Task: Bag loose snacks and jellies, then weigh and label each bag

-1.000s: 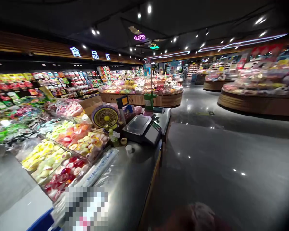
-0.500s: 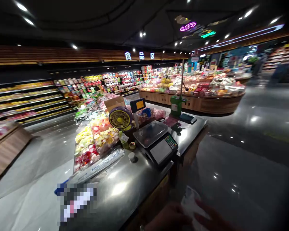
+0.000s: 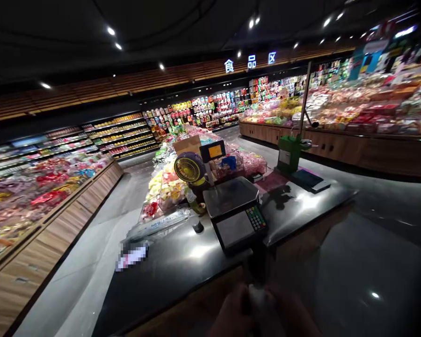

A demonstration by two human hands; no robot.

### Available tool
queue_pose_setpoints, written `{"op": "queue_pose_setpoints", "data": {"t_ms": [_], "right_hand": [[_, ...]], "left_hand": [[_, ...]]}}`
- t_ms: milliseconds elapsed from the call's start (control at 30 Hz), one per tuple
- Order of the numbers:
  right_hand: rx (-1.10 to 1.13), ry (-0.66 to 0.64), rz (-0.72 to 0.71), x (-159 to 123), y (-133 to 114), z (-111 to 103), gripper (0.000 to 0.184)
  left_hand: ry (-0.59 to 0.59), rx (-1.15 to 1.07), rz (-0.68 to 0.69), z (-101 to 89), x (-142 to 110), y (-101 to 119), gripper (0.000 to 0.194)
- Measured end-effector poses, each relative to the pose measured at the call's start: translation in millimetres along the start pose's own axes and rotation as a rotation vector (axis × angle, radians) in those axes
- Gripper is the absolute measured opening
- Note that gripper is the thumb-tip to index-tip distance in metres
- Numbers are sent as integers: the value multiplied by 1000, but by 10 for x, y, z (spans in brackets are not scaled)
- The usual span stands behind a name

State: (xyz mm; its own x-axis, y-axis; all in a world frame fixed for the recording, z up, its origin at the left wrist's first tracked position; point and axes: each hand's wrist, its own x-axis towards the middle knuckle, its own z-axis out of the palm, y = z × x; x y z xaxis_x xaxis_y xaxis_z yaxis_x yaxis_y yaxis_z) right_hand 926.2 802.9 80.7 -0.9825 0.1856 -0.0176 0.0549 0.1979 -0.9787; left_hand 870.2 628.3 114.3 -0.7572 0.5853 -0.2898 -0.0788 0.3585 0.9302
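At the bottom edge, dim and blurred, my left hand and my right hand are pressed together over a small pale crumpled piece, with fingers of both closed on it. They hover just in front of the near edge of a black counter. A weighing scale with a keypad stands on that counter right beyond my hands. Behind it are a small yellow fan and a price display.
A green stand with a pole, a small cup and a roll of plastic bags sit on the counter. Bins of coloured sweets stretch behind. A wooden display island is left, another right, with glossy floor between.
The view has swung so the counter and scale sit more central and nearer. My hands, holding a flat white piece half a second ago, have closed together around it.
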Motion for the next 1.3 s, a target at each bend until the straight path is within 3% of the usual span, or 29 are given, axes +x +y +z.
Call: {"op": "queue_pose_setpoints", "data": {"t_ms": [67, 133, 200, 333, 433, 567, 667, 800, 933, 1133, 1300], "right_hand": [[86, -3, 12, 167, -74, -69, 16], [182, 8, 25, 370, -181, -145, 16], [262, 24, 47, 620, -281, -217, 17], [328, 73, 40, 1244, -457, -352, 22], [264, 110, -17, 1764, -672, -481, 26], [74, 128, -310, 2418, -1017, -758, 26], [23, 178, -450, 2835, -1054, -1047, 36], [45, 219, -335, 3220, -638, -1419, 37], [81, 182, -132, 3382, 10, -1685, 36], [13, 69, 107, 3347, 827, -1923, 37], [-148, -57, 217, 3240, 1387, -1887, 33]], "left_hand": [[123, 75, 45, 6, 98, 39, 54], [137, 175, 150, -18, 218, 145, 77], [160, 285, 220, -58, 378, 298, 82], [319, 425, 249, -199, 842, 646, 50], [438, 415, 325, -416, 1278, 937, 22], [577, 420, 423, -833, 1863, 1394, 11], [664, 511, 542, -1150, 2286, 1706, 12], [769, 606, 569, -1468, 2834, 1883, 11], [841, 664, 474, -1582, 3275, 1744, 14], [794, 782, 204, -1368, 3631, 1245, 10], [861, 799, 50, -1212, 3726, 1017, 40]]}}
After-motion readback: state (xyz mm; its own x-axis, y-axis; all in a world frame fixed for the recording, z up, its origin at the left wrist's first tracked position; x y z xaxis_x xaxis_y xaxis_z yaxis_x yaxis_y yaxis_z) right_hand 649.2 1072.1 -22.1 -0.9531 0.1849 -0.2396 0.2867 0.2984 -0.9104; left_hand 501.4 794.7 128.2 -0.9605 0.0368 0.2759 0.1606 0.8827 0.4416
